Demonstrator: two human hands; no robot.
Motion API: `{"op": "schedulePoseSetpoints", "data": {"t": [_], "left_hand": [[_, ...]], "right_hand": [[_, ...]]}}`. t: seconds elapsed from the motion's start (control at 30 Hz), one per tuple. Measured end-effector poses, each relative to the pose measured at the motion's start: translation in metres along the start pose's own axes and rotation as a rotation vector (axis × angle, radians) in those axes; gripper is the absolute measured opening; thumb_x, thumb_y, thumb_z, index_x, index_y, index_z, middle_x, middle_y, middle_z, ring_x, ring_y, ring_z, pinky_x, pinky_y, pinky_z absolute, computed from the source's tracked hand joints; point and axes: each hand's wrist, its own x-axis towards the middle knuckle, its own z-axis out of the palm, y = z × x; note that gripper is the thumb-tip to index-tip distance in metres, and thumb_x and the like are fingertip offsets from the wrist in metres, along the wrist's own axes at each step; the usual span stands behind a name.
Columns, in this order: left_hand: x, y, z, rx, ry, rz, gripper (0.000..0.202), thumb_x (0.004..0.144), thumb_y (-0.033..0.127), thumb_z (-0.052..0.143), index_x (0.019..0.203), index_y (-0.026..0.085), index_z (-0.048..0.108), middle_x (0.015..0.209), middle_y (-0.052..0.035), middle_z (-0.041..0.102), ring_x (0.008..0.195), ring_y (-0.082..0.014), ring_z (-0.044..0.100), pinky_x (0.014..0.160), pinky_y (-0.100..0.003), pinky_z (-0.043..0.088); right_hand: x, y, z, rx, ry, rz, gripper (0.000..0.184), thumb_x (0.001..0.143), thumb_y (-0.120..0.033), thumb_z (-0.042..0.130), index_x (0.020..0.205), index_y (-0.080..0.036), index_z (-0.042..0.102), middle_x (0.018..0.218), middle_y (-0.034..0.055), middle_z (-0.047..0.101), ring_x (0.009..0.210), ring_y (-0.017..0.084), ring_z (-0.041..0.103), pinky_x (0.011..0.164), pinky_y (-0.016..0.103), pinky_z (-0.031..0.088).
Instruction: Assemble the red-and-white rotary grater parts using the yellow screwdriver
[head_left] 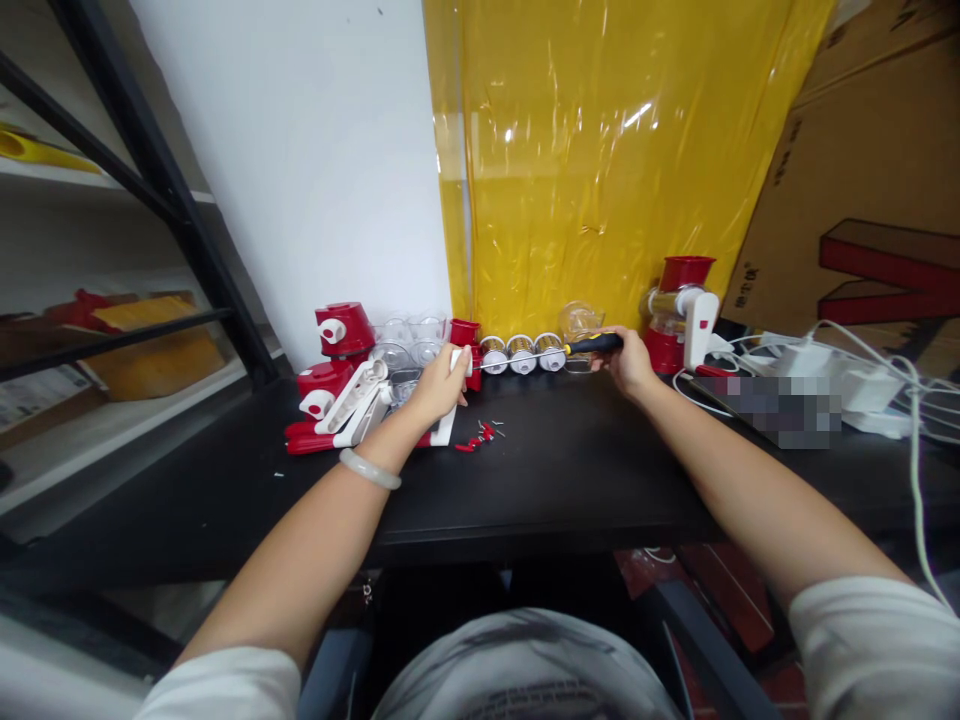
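Black and yellow, the handle of the screwdriver lies in our right hand, the fingers closed around it, while its thin metal shaft runs almost level toward our left hand. There we have thumb and fingers clamped on a white piece, held just above the black tabletop, near its far edge; the screwdriver's tip reaches this piece, though we cannot tell exactly how the two meet. Just beyond our left hand stands a red part, and whether it is joined to the white piece is hidden from us. Behind the shaft, three metal drums lie side by side in a row, their round ends toward us, and a clear container stands behind our right hand. On the tabletop below our left hand we see small red pieces and screws scattered close together. To the left of that hand are stacked red housings with white knobs, clear cups, and a bundle of white crank arms with red grips. Well to the right of our right hand stands a red-and-white machine, upright, with its own white crank arm hanging down; beside it lie white cables and white adapters. A yellow plastic sheet hangs behind the tabletop, next to a large cardboard box, and we wear a pale bracelet on our left wrist.
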Motion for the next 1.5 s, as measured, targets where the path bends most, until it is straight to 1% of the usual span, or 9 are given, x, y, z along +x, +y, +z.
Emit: {"op": "schedulePoseSetpoints", "data": {"t": [0.2, 0.33, 0.5, 0.67, 0.8, 0.9, 1.0, 1.17, 1.5], "left_hand": [[-0.0015, 0.0025, -0.0001, -0.028, 0.003, -0.008, 0.038, 0.095, 0.057, 0.030, 0.088, 0.022, 0.043, 0.056, 0.0060, 0.053, 0.040, -0.0132, 0.057, 0.046, -0.025, 0.046], [-0.0009, 0.0022, 0.0004, -0.034, 0.014, -0.023, 0.037, 0.095, 0.056, 0.031, 0.089, 0.022, 0.044, 0.054, 0.0064, 0.053, 0.040, -0.0135, 0.057, 0.046, -0.024, 0.045], [0.0002, 0.0010, 0.0006, -0.035, 0.020, -0.014, 0.037, 0.095, 0.056, 0.031, 0.090, 0.022, 0.044, 0.055, 0.0059, 0.054, 0.040, -0.0136, 0.057, 0.046, -0.024, 0.045], [0.0000, 0.0009, 0.0004, -0.033, 0.011, -0.013, 0.037, 0.095, 0.057, 0.030, 0.090, 0.022, 0.044, 0.055, 0.0062, 0.054, 0.040, -0.0131, 0.058, 0.046, -0.024, 0.045], [-0.0006, 0.0015, 0.0002, -0.024, 0.006, -0.010, 0.039, 0.095, 0.058, 0.030, 0.091, 0.022, 0.044, 0.056, 0.0059, 0.054, 0.041, -0.0133, 0.058, 0.047, -0.025, 0.046], [-0.0005, 0.0014, 0.0004, -0.019, 0.003, -0.010, 0.039, 0.095, 0.058, 0.029, 0.091, 0.022, 0.044, 0.056, 0.0058, 0.055, 0.041, -0.0132, 0.058, 0.047, -0.025, 0.047], [-0.0001, 0.0007, 0.0008, -0.011, 0.006, -0.011, 0.040, 0.095, 0.059, 0.029, 0.091, 0.022, 0.044, 0.056, 0.0059, 0.054, 0.041, -0.0130, 0.058, 0.047, -0.025, 0.046], [-0.0001, 0.0000, 0.0011, -0.021, 0.005, -0.007, 0.040, 0.095, 0.059, 0.030, 0.091, 0.022, 0.045, 0.056, 0.0063, 0.054, 0.041, -0.0119, 0.058, 0.047, -0.024, 0.046], [-0.0008, 0.0010, 0.0007, -0.023, 0.005, -0.010, 0.039, 0.095, 0.058, 0.030, 0.091, 0.022, 0.044, 0.056, 0.0061, 0.054, 0.041, -0.0124, 0.058, 0.047, -0.024, 0.046]], "right_hand": [[-0.0026, -0.0012, 0.0009, -0.016, -0.034, 0.068, 0.021, 0.081, -0.032, 0.045, 0.087, -0.017, 0.059, 0.050, -0.0010, 0.057, 0.035, 0.012, 0.050, 0.039, 0.024, 0.041], [-0.0034, 0.0003, 0.0010, -0.067, -0.026, 0.055, 0.016, 0.082, -0.031, 0.050, 0.088, -0.018, 0.057, 0.049, -0.0026, 0.055, 0.038, 0.013, 0.052, 0.038, 0.022, 0.041], [-0.0041, 0.0018, 0.0000, -0.107, -0.050, 0.025, 0.023, 0.085, -0.042, 0.054, 0.086, -0.019, 0.055, 0.049, -0.0033, 0.055, 0.038, 0.011, 0.053, 0.036, 0.020, 0.039], [-0.0050, 0.0014, 0.0002, -0.128, -0.062, -0.013, 0.035, 0.081, -0.055, 0.060, 0.081, -0.020, 0.053, 0.044, -0.0042, 0.053, 0.035, 0.011, 0.049, 0.033, 0.021, 0.037], [-0.0051, 0.0010, 0.0004, -0.184, -0.048, -0.015, 0.040, 0.083, -0.060, 0.054, 0.081, -0.020, 0.054, 0.041, -0.0032, 0.052, 0.032, 0.013, 0.048, 0.032, 0.022, 0.035], [-0.0053, -0.0007, 0.0007, -0.177, -0.041, 0.072, 0.041, 0.090, -0.057, 0.041, 0.085, -0.019, 0.056, 0.045, -0.0005, 0.055, 0.034, 0.015, 0.051, 0.036, 0.025, 0.039], [-0.0065, -0.0035, 0.0013, -0.118, -0.034, 0.153, 0.038, 0.093, -0.046, 0.034, 0.089, -0.018, 0.058, 0.054, 0.0020, 0.061, 0.038, 0.015, 0.055, 0.042, 0.027, 0.045], [-0.0080, -0.0052, 0.0014, -0.041, -0.029, 0.139, 0.027, 0.088, -0.033, 0.039, 0.091, -0.017, 0.060, 0.067, 0.0017, 0.065, 0.041, 0.014, 0.059, 0.046, 0.027, 0.048], [-0.0016, 0.0031, -0.0046, -0.082, -0.072, 0.092, 0.027, 0.082, -0.041, 0.050, 0.094, -0.018, 0.059, 0.063, 0.0001, 0.060, 0.041, 0.012, 0.056, 0.043, 0.026, 0.046]]}}
